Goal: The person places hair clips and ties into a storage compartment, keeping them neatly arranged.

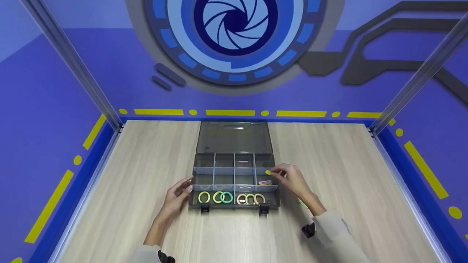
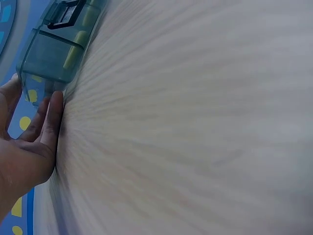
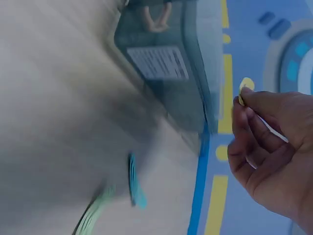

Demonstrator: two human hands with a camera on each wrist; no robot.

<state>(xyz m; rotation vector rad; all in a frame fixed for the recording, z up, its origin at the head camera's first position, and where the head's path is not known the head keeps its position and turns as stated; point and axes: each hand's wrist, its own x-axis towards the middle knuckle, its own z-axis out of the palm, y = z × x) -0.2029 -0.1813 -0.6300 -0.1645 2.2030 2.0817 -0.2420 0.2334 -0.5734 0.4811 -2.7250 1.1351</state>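
A dark see-through compartment box (image 1: 234,206) lies with its lid folded back. Fairly straight fingers of my left hand (image 1: 175,197) touch its left side; the left wrist view has the same hand (image 2: 34,147) at the box's corner. Above the right middle compartment, my right hand (image 1: 290,177) pinches a small yellow hair clip (image 1: 268,172) between thumb and finger. The right wrist view shows that yellow clip (image 3: 247,84) at the fingertips, partly covered. A pink hair clip (image 1: 264,182) lies in the compartment below, with something yellow beside it.
Yellow rings (image 1: 204,197) and a teal ring (image 1: 226,197) lie in the front left compartment, several pale rings (image 1: 250,199) in the front right one. On the table right of the box are a teal clip-like piece (image 3: 136,183) and light green ones (image 3: 93,213), both blurred.
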